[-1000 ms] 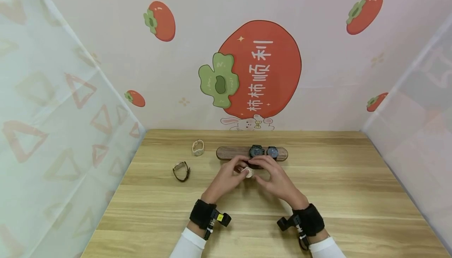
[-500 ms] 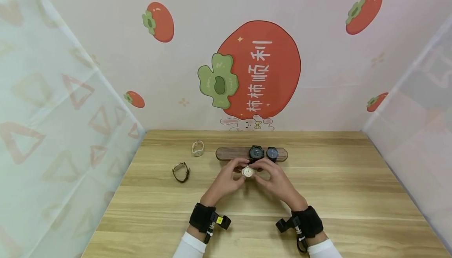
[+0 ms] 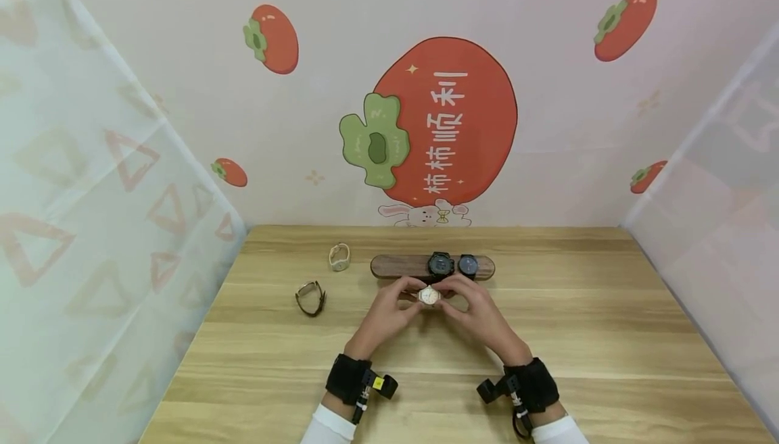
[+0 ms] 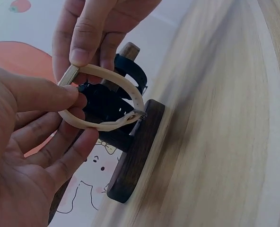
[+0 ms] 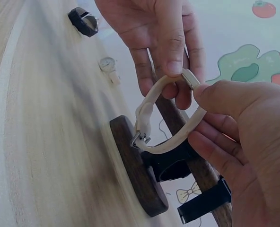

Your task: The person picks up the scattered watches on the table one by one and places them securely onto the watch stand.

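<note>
My left hand (image 3: 385, 315) and right hand (image 3: 481, 312) both pinch a cream-strapped watch (image 3: 429, 295) by its case, one from each side. Its round pale dial faces the head camera. In the left wrist view the buckled strap (image 4: 115, 76) forms a closed loop below the case, held in front of the stand. Just behind the hands is a dark wooden watch stand (image 3: 395, 266), bearing a chunky black watch (image 3: 441, 264) and a smaller dark watch (image 3: 468, 265) toward its right end. The stand's base (image 5: 136, 165) shows in the right wrist view.
Left of the stand, a white-strapped watch (image 3: 339, 259) rests on the wooden table (image 3: 584, 322). Nearer, further left, lies a dark-strapped watch (image 3: 311, 299). A printed cloth wall (image 3: 316, 113) rises at the table's back edge, with more cloth along both sides.
The cream-strapped watch has turned in my fingers, so its dial now faces up toward the head camera. The right fingers have closed in on it. Other watches stay put.
</note>
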The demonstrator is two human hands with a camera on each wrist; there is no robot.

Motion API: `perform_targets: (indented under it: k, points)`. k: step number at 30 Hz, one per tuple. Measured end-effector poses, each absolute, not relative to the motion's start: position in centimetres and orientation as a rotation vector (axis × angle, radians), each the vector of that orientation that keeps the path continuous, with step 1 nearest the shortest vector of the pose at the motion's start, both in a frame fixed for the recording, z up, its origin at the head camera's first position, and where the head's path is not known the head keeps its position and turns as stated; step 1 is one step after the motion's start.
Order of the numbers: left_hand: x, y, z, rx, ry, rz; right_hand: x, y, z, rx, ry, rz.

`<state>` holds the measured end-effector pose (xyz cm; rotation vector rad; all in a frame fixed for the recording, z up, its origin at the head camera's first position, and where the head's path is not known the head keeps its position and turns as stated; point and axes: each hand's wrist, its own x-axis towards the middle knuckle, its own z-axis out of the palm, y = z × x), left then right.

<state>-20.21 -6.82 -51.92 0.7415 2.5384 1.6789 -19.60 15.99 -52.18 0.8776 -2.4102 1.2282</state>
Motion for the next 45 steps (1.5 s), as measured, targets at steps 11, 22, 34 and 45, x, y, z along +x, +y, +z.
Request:
perform_targets:
  k: [11,22,34,45]
  points:
    - [-20.23,-7.06,-52.09,0.743,2.534,1.688,-19.25,16.25,-52.27,0.859,-2.436,1.285]
    - [-20.17,-7.37,-52.40,0.724,2.493,1.841,-19.16,16.23,-52.54,0.832,-2.390,1.325]
    - [-20.01,-7.10,-52.69,0.875,2.553,1.807,-19.37,16.26,-52.70,0.813,-2.327,1.374]
    - [-19.73,-7.12,-52.81,0.964,2.456,1.772,-19.53,16.20,-53.03,0.827,-2.347,1.420]
